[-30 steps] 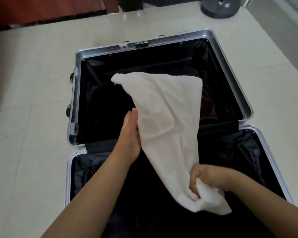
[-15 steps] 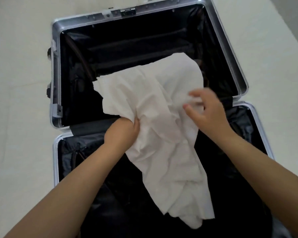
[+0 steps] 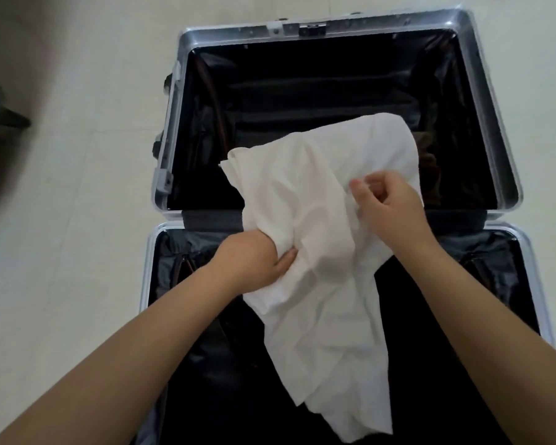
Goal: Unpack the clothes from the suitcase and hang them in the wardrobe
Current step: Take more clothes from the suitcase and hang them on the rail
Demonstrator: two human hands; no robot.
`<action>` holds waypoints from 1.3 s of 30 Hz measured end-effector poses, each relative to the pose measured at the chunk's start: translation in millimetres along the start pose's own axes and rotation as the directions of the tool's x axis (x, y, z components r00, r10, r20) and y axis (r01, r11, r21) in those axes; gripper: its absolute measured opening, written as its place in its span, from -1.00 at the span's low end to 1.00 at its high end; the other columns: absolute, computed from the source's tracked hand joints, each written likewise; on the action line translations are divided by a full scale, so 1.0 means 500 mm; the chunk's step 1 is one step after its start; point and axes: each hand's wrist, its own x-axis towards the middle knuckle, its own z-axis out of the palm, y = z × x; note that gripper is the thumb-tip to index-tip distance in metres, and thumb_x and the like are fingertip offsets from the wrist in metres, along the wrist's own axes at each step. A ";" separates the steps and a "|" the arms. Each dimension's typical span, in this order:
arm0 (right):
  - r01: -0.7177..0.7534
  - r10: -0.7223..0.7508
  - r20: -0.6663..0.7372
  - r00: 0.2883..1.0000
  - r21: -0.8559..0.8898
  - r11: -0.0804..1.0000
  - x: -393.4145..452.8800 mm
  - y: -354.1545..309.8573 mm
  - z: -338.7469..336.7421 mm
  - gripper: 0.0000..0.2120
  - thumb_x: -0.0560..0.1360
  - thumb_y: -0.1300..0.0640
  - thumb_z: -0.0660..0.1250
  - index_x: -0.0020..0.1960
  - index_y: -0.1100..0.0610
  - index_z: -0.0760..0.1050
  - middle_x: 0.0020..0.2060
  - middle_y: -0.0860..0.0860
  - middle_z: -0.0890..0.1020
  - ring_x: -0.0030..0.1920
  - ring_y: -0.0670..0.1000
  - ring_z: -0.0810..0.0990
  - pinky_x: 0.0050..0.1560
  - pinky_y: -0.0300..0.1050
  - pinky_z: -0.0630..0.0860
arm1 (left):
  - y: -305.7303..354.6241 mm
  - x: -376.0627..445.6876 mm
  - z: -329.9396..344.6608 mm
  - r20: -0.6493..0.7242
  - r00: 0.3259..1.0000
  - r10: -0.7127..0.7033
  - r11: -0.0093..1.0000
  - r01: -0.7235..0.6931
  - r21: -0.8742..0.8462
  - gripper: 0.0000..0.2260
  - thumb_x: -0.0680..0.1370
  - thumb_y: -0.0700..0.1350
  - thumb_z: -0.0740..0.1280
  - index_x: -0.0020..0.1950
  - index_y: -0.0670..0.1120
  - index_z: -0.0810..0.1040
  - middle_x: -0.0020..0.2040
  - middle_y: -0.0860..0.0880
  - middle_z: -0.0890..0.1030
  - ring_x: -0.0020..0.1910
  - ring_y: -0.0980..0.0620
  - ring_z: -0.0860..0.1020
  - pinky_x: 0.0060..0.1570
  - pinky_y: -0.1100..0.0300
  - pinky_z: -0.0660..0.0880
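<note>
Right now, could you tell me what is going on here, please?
A person is unpacking an open suitcase that lies on the floor. Both hands hold a white garment above it: the left hand grips a bunch of the cloth, and the right hand pinches a fold higher up. Something dark brown lies in the far half, partly hidden. No wardrobe is in view.
</note>
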 end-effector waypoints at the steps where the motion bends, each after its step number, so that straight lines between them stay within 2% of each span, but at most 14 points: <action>1: -0.031 0.031 0.041 0.999 -0.014 0.999 0.001 -0.004 0.004 -0.80 0.50 -0.01 0.28 0.02 0.08 0.39 -0.30 -0.12 0.45 -0.27 -0.14 0.45 -0.17 -0.21 0.43 | -0.005 -0.010 0.010 0.017 1.000 0.022 1.000 -0.022 -0.013 -0.57 0.60 0.12 0.06 -0.39 -0.10 0.24 -0.47 0.00 0.28 -0.45 0.06 0.29 -0.28 0.19 0.26; 6: 0.039 0.032 0.278 0.960 -0.247 0.968 -0.011 -0.032 0.069 -0.95 0.51 0.24 0.21 -0.08 0.22 0.43 -0.36 -0.03 0.42 -0.23 -0.03 0.49 -0.35 -0.24 0.33 | -0.011 -0.041 0.019 0.194 0.976 0.098 0.992 -0.112 0.063 -0.60 0.60 0.09 0.08 -0.39 -0.03 0.17 -0.43 -0.01 0.27 -0.25 -0.02 0.40 -0.19 0.18 0.28; 10: 0.096 0.034 0.498 0.867 -0.233 0.968 -0.038 -0.029 0.096 -0.79 0.47 0.37 0.12 -0.02 0.38 0.51 -0.40 -0.01 0.47 -0.42 -0.18 0.45 -0.48 -0.41 0.30 | -0.008 -0.073 0.025 0.278 0.951 0.137 0.980 -0.170 0.099 -0.70 0.61 0.08 0.06 -0.10 -0.07 0.46 -0.31 -0.05 0.44 0.04 -0.12 0.53 -0.03 0.15 0.37; 13: 0.102 -0.057 0.204 0.977 -0.220 0.970 -0.048 -0.019 0.096 -0.80 0.51 0.32 0.15 0.05 0.34 0.50 -0.19 0.11 0.58 -0.21 0.02 0.48 -0.24 -0.33 0.32 | -0.010 -0.087 0.065 0.434 0.870 0.236 0.919 -0.345 0.191 -0.68 0.61 0.04 0.06 0.07 -0.16 0.47 -0.04 -0.16 0.57 0.02 -0.17 0.54 -0.06 0.13 0.39; 15: 0.204 -0.234 -0.070 0.970 -0.294 0.934 -0.042 -0.019 0.084 -0.77 0.50 0.20 0.24 0.11 0.31 0.47 0.00 0.21 0.55 0.01 0.16 0.48 -0.03 -0.22 0.31 | -0.019 -0.100 0.100 0.614 0.767 0.184 0.887 -0.399 0.232 -0.69 0.61 -0.01 0.11 0.17 -0.20 0.46 0.11 -0.18 0.55 0.08 -0.19 0.51 0.03 0.06 0.42; 18: 0.184 -0.230 -0.027 0.973 -0.509 0.840 -0.014 -0.011 0.081 -0.38 0.42 -0.03 0.38 0.38 0.17 0.26 0.34 0.17 0.29 0.33 0.19 0.25 0.27 -0.01 0.26 | -0.048 -0.124 0.143 0.734 0.679 -0.020 0.908 -0.295 0.298 -0.67 0.61 -0.01 0.11 0.20 -0.20 0.48 0.18 -0.14 0.52 0.18 -0.16 0.47 0.17 0.03 0.39; 21: 0.227 -0.115 0.209 0.971 -0.660 0.716 -0.016 0.017 0.105 -0.33 0.41 -0.08 0.36 0.43 0.08 0.21 0.37 0.11 0.28 0.35 0.15 0.26 0.30 0.04 0.23 | -0.090 -0.121 0.146 0.600 0.798 -0.050 0.976 -0.089 0.200 -0.60 0.59 0.10 0.13 0.11 -0.21 0.50 0.04 -0.12 0.55 0.05 -0.11 0.51 -0.05 0.12 0.39; 23: 0.292 -0.147 0.261 0.954 -0.705 0.646 -0.025 0.036 0.117 -0.47 0.44 -0.05 0.32 0.35 0.10 0.31 0.31 0.07 0.36 0.32 0.14 0.28 0.23 0.01 0.25 | -0.116 -0.104 0.129 0.345 0.937 -0.057 0.996 0.077 -0.045 -0.61 0.56 0.14 0.15 -0.17 -0.16 0.50 -0.27 -0.02 0.46 -0.23 -0.03 0.47 -0.30 0.17 0.29; 25: 0.294 -0.184 0.234 0.955 -0.642 0.708 -0.031 0.042 0.126 -0.53 0.45 0.03 0.33 0.31 0.11 0.36 0.32 0.06 0.35 0.33 0.13 0.25 0.23 0.01 0.25 | -0.138 -0.088 0.114 0.011 0.982 -0.188 0.925 0.181 -0.333 -0.67 0.55 0.09 0.20 -0.29 -0.11 0.42 -0.36 0.07 0.39 -0.28 0.04 0.43 -0.39 0.21 0.23; 27: 0.323 -0.225 0.241 0.944 -0.542 0.776 -0.033 0.038 0.132 -0.46 0.43 0.07 0.36 0.37 0.09 0.31 0.35 0.05 0.33 0.37 0.10 0.23 0.28 0.00 0.21 | -0.144 -0.074 0.092 -0.309 0.875 -0.371 0.837 0.172 -0.519 -0.78 0.53 0.01 0.27 -0.17 -0.13 0.46 -0.22 0.07 0.44 -0.17 0.05 0.43 -0.29 0.24 0.23; 30: 0.376 -0.256 0.323 0.911 -0.396 0.838 -0.031 0.010 0.146 -0.25 0.41 0.09 0.40 0.48 0.03 0.09 0.36 0.00 0.33 0.36 0.05 0.29 0.33 0.00 0.20 | -0.152 -0.053 0.048 -0.599 0.687 -0.411 0.886 0.145 -0.441 -0.76 0.48 -0.16 0.35 0.08 -0.25 0.49 0.04 -0.14 0.48 0.06 -0.11 0.41 -0.01 0.23 0.26; 34: 0.561 -0.439 0.364 0.822 -0.381 0.735 -0.011 -0.006 0.178 -0.49 0.45 0.32 0.25 0.37 0.06 0.36 0.12 0.13 0.50 -0.06 0.23 0.53 -0.11 0.10 0.51 | -0.171 -0.016 0.017 -0.446 0.779 -0.441 0.891 0.320 -0.322 -0.42 0.48 -0.16 0.33 0.46 -0.01 0.20 0.44 -0.12 0.18 0.39 -0.17 0.17 0.26 -0.04 0.27; 36: 0.615 -0.496 0.383 0.780 -0.321 0.720 -0.010 0.000 0.183 -0.69 0.38 0.34 0.17 0.04 0.23 0.59 -0.11 0.21 0.56 -0.21 0.27 0.55 -0.27 0.13 0.53 | -0.179 -0.010 0.018 -0.333 0.805 -0.490 0.855 0.371 -0.361 -0.36 0.48 -0.19 0.29 0.49 0.09 0.10 0.41 -0.12 0.20 0.35 -0.16 0.23 0.20 0.00 0.33; 39: 0.653 -0.538 0.396 0.744 -0.259 0.712 -0.029 0.028 0.161 -0.79 0.31 0.30 0.15 -0.24 0.29 0.56 -0.28 0.16 0.56 -0.36 0.22 0.54 -0.42 0.13 0.52 | -0.194 -0.016 0.026 -0.360 0.783 -0.507 0.848 0.381 -0.368 -0.40 0.44 -0.29 0.25 0.44 0.07 0.25 0.06 -0.12 0.36 0.06 -0.15 0.39 -0.02 0.04 0.37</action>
